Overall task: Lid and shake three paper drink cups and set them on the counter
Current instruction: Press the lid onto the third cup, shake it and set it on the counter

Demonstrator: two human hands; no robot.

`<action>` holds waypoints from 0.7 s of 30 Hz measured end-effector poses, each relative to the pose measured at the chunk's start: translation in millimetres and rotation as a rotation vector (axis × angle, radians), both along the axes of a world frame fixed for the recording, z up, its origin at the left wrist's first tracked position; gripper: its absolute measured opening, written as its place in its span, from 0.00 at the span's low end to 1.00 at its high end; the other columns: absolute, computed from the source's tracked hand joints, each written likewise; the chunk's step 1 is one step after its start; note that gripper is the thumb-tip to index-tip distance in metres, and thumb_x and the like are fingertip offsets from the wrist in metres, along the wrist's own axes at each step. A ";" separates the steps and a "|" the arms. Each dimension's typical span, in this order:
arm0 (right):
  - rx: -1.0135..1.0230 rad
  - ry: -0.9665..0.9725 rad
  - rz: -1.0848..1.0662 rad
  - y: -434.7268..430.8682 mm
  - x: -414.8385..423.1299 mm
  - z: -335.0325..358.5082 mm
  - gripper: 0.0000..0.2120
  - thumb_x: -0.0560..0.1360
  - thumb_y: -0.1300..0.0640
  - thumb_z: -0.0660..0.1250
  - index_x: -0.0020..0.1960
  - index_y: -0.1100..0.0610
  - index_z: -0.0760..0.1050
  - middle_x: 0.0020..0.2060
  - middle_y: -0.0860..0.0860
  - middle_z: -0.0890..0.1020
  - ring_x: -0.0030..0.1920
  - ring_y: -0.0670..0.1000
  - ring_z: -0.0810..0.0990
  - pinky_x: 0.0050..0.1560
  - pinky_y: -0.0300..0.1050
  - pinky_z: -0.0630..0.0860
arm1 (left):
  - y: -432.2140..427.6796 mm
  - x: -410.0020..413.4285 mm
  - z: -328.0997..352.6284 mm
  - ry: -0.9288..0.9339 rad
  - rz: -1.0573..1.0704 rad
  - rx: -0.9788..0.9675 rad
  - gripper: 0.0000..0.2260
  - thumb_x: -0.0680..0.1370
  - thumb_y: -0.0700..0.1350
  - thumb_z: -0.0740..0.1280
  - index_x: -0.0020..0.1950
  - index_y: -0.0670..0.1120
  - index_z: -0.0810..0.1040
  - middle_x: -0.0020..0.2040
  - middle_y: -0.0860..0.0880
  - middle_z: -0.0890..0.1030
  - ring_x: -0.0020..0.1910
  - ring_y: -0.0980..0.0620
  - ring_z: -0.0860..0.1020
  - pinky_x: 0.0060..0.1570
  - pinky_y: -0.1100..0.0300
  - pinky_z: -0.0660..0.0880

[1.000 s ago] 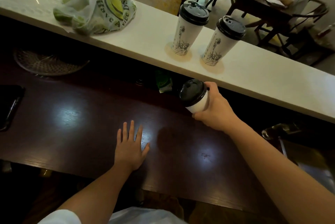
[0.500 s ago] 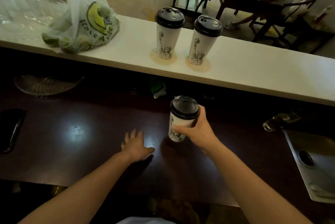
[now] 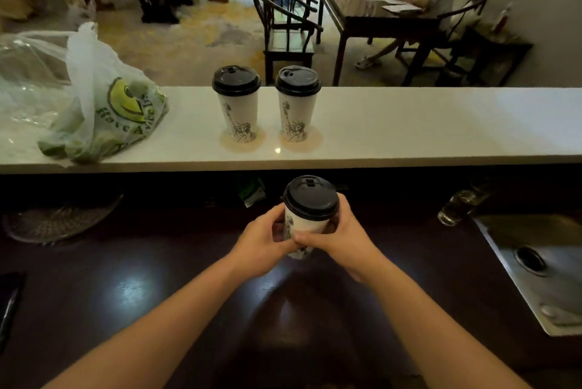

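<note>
Two white paper cups with black lids, the left one (image 3: 236, 105) and the right one (image 3: 297, 105), stand upright side by side on round coasters on the white counter (image 3: 409, 130). A third lidded cup (image 3: 310, 209) is held upright above the dark wooden worktop (image 3: 126, 294), below the counter's edge. My left hand (image 3: 264, 240) wraps its left side and my right hand (image 3: 340, 237) its right side, thumbs meeting in front. The cup's lower half is mostly hidden by my fingers.
A plastic bag (image 3: 104, 111) with green produce lies at the counter's left. A woven tray (image 3: 56, 218) and a dark phone (image 3: 9, 303) lie at the worktop's left. A glass (image 3: 456, 206) and a steel sink (image 3: 541, 265) are at the right. Beyond the counter, a person sits at a table.
My left hand lifted off the worktop and joined my right hand on the cup. The cup, tilted a second ago, is upright and held nearer the middle.
</note>
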State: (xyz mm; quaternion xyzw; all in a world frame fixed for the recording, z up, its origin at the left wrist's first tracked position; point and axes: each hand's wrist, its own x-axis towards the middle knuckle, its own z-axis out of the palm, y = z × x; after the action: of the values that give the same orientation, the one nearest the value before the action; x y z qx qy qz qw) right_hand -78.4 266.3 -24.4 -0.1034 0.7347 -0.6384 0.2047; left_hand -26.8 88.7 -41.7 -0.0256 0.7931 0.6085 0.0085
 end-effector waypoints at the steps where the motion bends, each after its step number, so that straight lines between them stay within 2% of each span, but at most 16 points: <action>1: -0.002 0.002 -0.005 3.7 -2.4 3.9 0.40 0.64 0.69 0.82 0.68 0.47 0.69 0.60 0.49 0.82 0.60 0.45 0.82 0.57 0.42 0.81 | 1.9 -3.9 4.8 0.007 -0.020 0.005 0.25 0.72 0.32 0.74 0.68 0.44 0.75 0.61 0.48 0.83 0.60 0.51 0.83 0.63 0.52 0.78; 6: -0.031 0.031 -0.032 22.0 -23.8 34.7 0.38 0.69 0.68 0.78 0.72 0.48 0.67 0.61 0.54 0.81 0.60 0.53 0.83 0.58 0.52 0.82 | 13.8 -30.2 42.7 0.133 -0.101 -0.082 0.27 0.75 0.46 0.73 0.73 0.48 0.72 0.65 0.53 0.82 0.65 0.55 0.79 0.66 0.53 0.76; 10: -0.031 0.092 -0.076 33.3 -45.9 67.5 0.35 0.72 0.68 0.76 0.71 0.46 0.69 0.61 0.53 0.81 0.59 0.53 0.83 0.58 0.50 0.81 | 25.6 -58.8 70.5 0.223 -0.087 -0.163 0.25 0.76 0.49 0.71 0.73 0.51 0.72 0.65 0.53 0.81 0.64 0.56 0.79 0.67 0.49 0.75; 14: 0.012 0.137 -0.103 41.3 -68.4 92.1 0.37 0.73 0.66 0.75 0.76 0.45 0.66 0.63 0.52 0.79 0.60 0.52 0.82 0.60 0.52 0.81 | 38.0 -85.1 84.7 0.233 -0.070 -0.132 0.22 0.78 0.44 0.69 0.72 0.51 0.72 0.65 0.54 0.81 0.63 0.56 0.80 0.65 0.49 0.77; 18: 0.034 0.160 -0.115 42.0 -90.2 105.2 0.37 0.75 0.66 0.74 0.77 0.46 0.65 0.66 0.52 0.78 0.62 0.53 0.81 0.60 0.52 0.81 | 48.6 -110.0 89.9 0.224 -0.021 -0.120 0.25 0.78 0.38 0.70 0.74 0.51 0.70 0.66 0.54 0.80 0.64 0.55 0.80 0.64 0.56 0.78; 21: 0.065 0.173 -0.144 38.6 -107.9 103.7 0.34 0.75 0.65 0.74 0.76 0.48 0.67 0.67 0.51 0.78 0.64 0.53 0.80 0.62 0.56 0.81 | 52.3 -128.6 90.6 0.219 0.015 -0.161 0.28 0.77 0.39 0.71 0.75 0.52 0.68 0.66 0.53 0.80 0.64 0.53 0.79 0.64 0.55 0.77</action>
State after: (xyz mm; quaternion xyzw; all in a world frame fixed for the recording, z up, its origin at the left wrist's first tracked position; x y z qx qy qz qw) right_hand -186.2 304.8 79.3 -0.0985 0.7755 -0.6160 0.0973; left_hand -155.4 141.0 48.9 0.0345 0.8352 0.5423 -0.0845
